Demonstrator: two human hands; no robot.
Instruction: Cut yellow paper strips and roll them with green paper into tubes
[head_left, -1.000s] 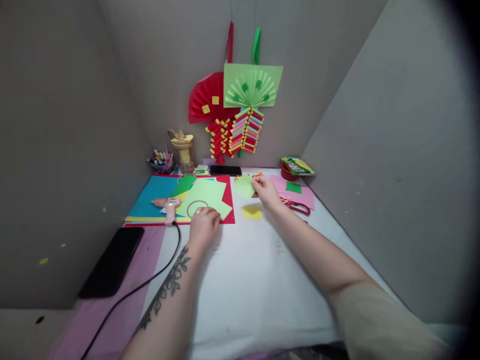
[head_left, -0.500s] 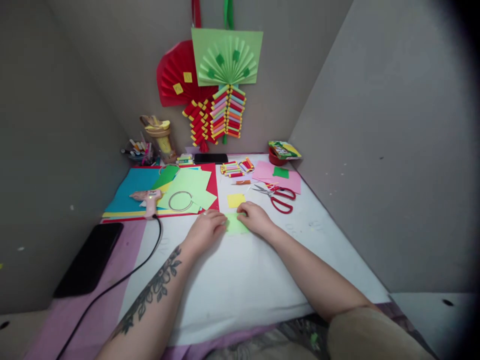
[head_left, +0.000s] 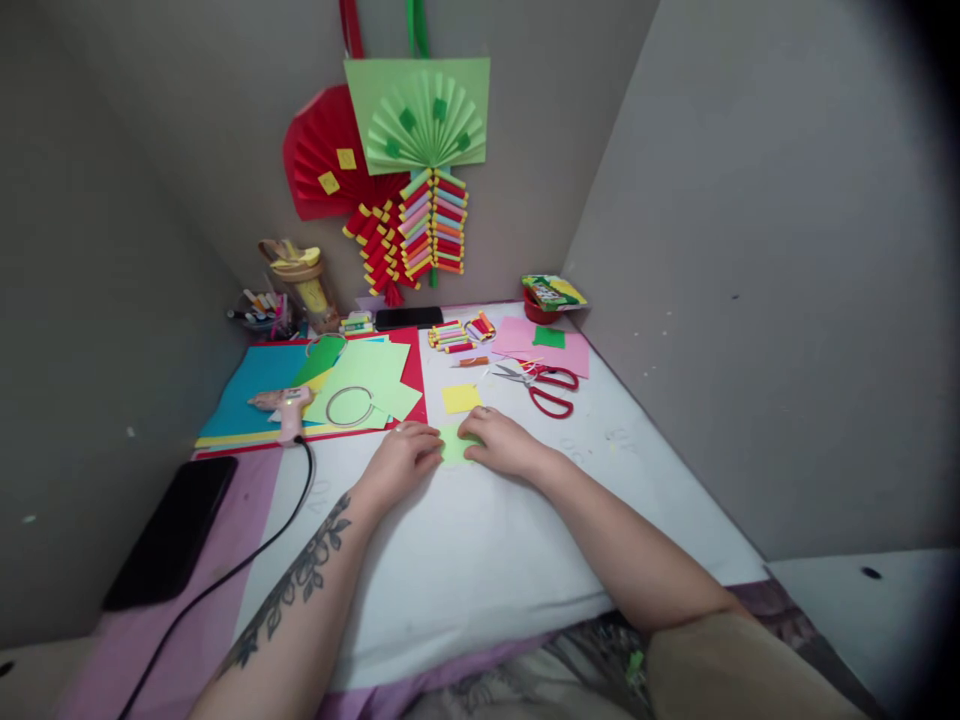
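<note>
Paper (head_left: pixel 454 446), light green, lies near the middle of the counter (head_left: pixel 480 560), its ends held by left hand (head_left: pixel 403 464) and right hand (head_left: pixel 506 442), each grip narrow. Positioning appears in hand; the next move would call for even finger pressure. Lettering on the packet (head_left: pixel 553 292) near the far right corner is illegible.

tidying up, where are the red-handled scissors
In the head view, the red-handled scissors lie right of the yellow square, beyond the right hand, by the pink paper.

Fingers (head_left: pixel 429 441) partly hide the green slip (head_left: pixel 453 446); ribbons (head_left: pixel 418 28) are cut off above; faint marks (head_left: pixel 572 449), perhaps digits, are unreadable.
</note>
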